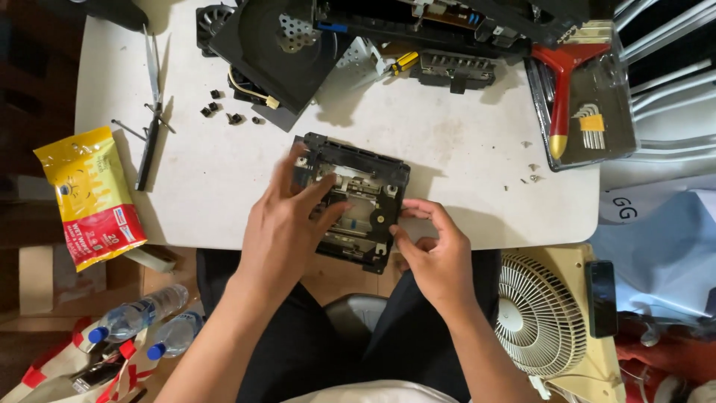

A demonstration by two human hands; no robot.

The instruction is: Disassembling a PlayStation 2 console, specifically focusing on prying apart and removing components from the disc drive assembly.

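Observation:
A black plastic drive mechanism frame (pixel 373 168) with metal parts inside lies at the near edge of the white table (pixel 462 142). My left hand (pixel 287 224) rests on its left half, fingers spread over the top and reaching into the middle. My right hand (pixel 436 250) grips the frame's right near corner, thumb and fingers pinching its edge. Both hands hold the frame partly over the table edge, above my lap.
Black disassembled housing parts (pixel 276 45) and a circuit board crowd the far side. Long tweezers (pixel 153 112) and small black pieces (pixel 216 108) lie left. A tray with a red-handled tool (pixel 563 82) sits right. A yellow-red packet (pixel 89 194) overhangs left. Below are a fan (pixel 537 313) and bottles (pixel 138 317).

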